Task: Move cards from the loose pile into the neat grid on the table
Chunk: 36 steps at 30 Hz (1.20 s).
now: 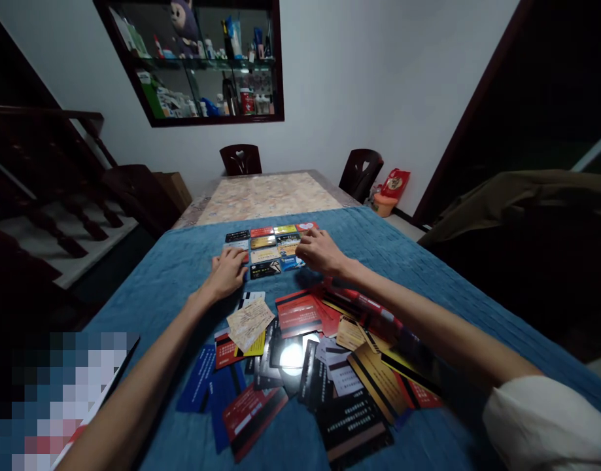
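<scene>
One tabletop, part-covered by a blue cloth, bears two hands: the left hand at the grid's left edge, thumb and fingers apart, and the right hand with bent fingers over its right side, though I cannot tell whether they pinch anything. Roughly twenty overlapping loose cards lie nearer the wearer, and about twelve grid cards show in four rows beyond, perhaps more beneath the fingers. Each should handle as light, stiff, slippery plastic, best held by opposite edges; two pale slips look softer.
</scene>
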### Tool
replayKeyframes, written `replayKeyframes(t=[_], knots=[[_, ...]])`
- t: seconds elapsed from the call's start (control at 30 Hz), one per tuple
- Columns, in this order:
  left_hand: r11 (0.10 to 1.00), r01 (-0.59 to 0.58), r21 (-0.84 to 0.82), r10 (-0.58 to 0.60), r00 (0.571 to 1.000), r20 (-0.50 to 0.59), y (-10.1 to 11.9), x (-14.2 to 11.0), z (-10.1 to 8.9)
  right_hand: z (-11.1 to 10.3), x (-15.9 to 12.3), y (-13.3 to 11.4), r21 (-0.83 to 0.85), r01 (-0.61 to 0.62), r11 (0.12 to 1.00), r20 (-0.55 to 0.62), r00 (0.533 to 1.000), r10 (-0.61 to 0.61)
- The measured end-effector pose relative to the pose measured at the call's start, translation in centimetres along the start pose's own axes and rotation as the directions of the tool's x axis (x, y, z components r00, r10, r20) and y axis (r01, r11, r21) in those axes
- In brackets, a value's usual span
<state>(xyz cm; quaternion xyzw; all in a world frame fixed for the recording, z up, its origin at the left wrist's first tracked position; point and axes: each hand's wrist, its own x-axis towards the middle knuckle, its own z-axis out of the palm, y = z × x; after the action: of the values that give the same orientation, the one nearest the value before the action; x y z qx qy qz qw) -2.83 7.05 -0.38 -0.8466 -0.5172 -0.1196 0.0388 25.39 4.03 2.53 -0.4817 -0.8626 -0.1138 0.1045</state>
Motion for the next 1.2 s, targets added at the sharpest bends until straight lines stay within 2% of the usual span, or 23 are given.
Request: replayKeyframes(t=[0.33,0.53,0.67,0.9,1.03,1.2], knots=[[0.967,-0.235,-0.097,0.237,0.972,0.006,9.5,-0.4,-0.4,0.0,-9.2,3.3,-0.03,-0.162,0.986,-0.044,0.986,0.161],[0.923,-0.359,-0.141,0.365,0.931,0.02,14.6,-0.4,-0.4,-0.2,-11.7,4.0,-0.061,-0.251,0.966,-0.035,0.968,0.249],[0.91,-0.377,-0.175,0.389,0.92,0.042,17.1,0.0,0.0,-0.4,-12.4,4.1,-0.083,-0.305,0.949,0.016,0.952,0.307],[0.893,-0.403,-0.199,0.42,0.906,0.048,19.0,0.5,2.2,-0.3,-12.9,3.9,-0.087,-0.359,0.929,0.156,0.917,0.368],[0.894,-0.392,-0.216,0.414,0.908,0.062,19.1,0.3,3.1,-0.2,-12.8,3.1,-0.051,-0.336,0.941,0.168,0.926,0.339],[0.892,-0.391,-0.227,0.409,0.912,0.035,18.9,0.0,3.3,-0.1,-12.8,2.1,0.045,-0.302,0.952,0.156,0.944,0.292]])
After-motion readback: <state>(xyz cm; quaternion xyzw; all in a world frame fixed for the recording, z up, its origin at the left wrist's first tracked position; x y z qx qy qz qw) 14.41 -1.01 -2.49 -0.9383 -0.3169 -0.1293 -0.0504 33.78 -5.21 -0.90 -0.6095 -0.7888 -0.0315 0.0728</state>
